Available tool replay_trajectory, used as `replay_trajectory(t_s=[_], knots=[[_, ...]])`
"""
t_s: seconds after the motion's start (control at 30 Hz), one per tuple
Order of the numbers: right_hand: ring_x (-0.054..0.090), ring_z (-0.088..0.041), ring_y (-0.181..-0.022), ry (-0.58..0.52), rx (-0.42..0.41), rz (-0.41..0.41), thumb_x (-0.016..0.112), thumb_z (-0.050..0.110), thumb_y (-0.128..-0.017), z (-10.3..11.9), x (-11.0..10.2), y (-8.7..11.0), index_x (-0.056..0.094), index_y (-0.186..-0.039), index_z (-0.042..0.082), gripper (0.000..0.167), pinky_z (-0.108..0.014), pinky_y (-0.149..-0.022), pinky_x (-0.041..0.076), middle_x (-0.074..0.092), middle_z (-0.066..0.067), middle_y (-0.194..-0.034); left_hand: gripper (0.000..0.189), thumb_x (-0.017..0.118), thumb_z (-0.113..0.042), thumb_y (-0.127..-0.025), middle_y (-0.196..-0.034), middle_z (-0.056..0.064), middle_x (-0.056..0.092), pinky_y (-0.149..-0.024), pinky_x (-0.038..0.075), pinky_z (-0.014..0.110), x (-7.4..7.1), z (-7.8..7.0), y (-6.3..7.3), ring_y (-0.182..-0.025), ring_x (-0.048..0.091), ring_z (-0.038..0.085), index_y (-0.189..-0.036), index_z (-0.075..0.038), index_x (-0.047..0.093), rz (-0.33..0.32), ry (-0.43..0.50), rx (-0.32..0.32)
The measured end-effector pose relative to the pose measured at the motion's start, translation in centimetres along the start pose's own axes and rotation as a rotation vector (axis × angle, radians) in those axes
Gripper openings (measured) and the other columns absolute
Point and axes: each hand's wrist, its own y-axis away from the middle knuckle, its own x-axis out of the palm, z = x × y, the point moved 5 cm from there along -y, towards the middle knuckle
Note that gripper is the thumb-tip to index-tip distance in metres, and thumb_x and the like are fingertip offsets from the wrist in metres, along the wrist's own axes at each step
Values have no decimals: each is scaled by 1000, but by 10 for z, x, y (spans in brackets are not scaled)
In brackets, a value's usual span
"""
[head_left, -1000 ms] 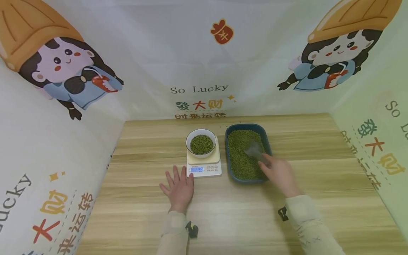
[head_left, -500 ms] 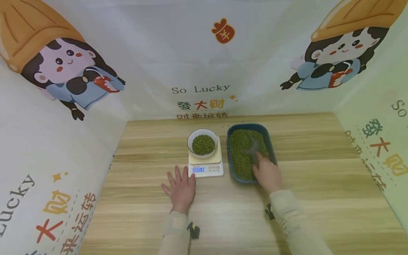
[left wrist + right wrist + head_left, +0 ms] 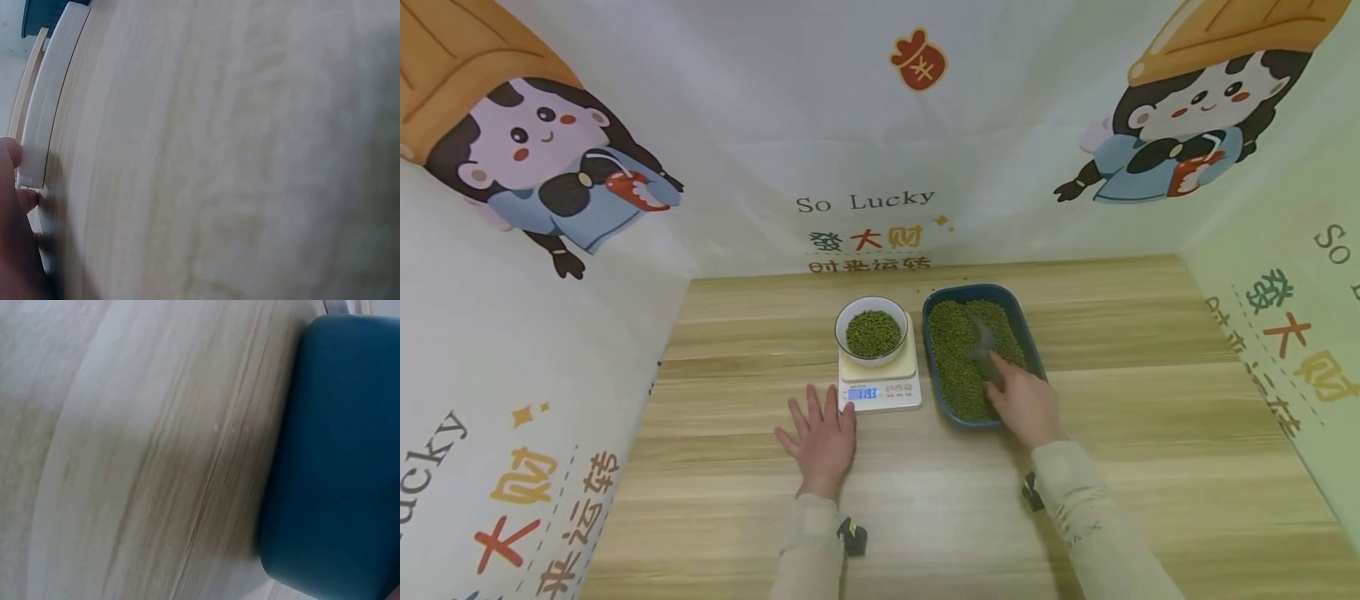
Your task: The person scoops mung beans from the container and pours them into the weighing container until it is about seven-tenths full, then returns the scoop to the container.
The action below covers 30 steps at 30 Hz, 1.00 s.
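Observation:
In the head view, my right hand [image 3: 1026, 404] grips the handle of a grey see-through scoop [image 3: 982, 338], its head down among small green beans [image 3: 957, 362] in a dark blue tub [image 3: 973, 423]. My left hand [image 3: 823, 450] lies on the table with fingers spread, its thumb at the near left corner of a white kitchen scale [image 3: 887, 403]. On the scale stands a white bowl [image 3: 872, 362] with a dark rim, partly filled with the same beans. The lit display seems to read 119.3. The right wrist view shows the tub's outer wall [image 3: 337, 456]; the scoop is hidden there.
The tub stands just right of the scale, with a narrow gap between them. A few loose beans [image 3: 934, 290] lie behind the tub on the wood-grain table [image 3: 722, 400]. Printed cloth walls [image 3: 752, 150] enclose the table at the back and both sides.
My right hand has moved left over the tub, and the scoop has swung to point away from me. A furrow now shows in the beans. My left hand and the display stay the same.

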Motion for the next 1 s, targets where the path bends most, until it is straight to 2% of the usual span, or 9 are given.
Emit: replay_trajectory(t_s=[0.1,0.33,0.57,0.7,0.8,1.0], knots=[[37,-12,-40,-12,17,16,58,32,-83,-2,1,-1,48,-130,17,50,-28,-35,30,42,5,-47,58,15,-54,-92,-150,3,-1,-93,-19,61,0,0,0,-132,-14,33,-143,-26,21,3,-4,1],[35,-14,-37,-46,42,31,51,39,-85,-4,3,-2,50,-128,19,48,-30,-34,28,38,4,-42,58,18,-53,-93,-150,5,-1,-92,-20,61,-1,-1,0,-132,-13,35,-143,-23,22,-5,8,12],[40,-16,-40,-20,46,101,41,46,-90,-2,4,-3,48,-130,15,51,-30,-37,33,43,2,-45,57,19,-52,-93,-150,6,2,-94,-17,62,-3,-2,1,-132,-11,35,-142,-23,24,-20,13,14],[44,-16,-43,25,48,110,37,45,-91,0,6,-2,48,-129,12,51,-30,-39,34,47,2,-48,58,18,-53,-93,-150,5,1,-93,-18,61,-2,0,0,-132,-12,35,-142,-24,23,-9,1,10],[45,-16,-42,41,50,103,38,45,-91,0,8,-2,49,-127,12,50,-30,-37,34,48,2,-48,59,16,-54,-92,-150,6,0,-93,-19,61,-1,0,-1,-132,-13,35,-143,-24,22,1,-3,10],[48,-16,-46,37,76,80,48,45,-86,-1,12,-3,55,-119,14,45,-30,-40,34,54,2,-55,58,17,-53,-93,-150,6,1,-93,-18,62,-1,-1,0,-132,-12,36,-142,-23,23,-4,-5,16]])
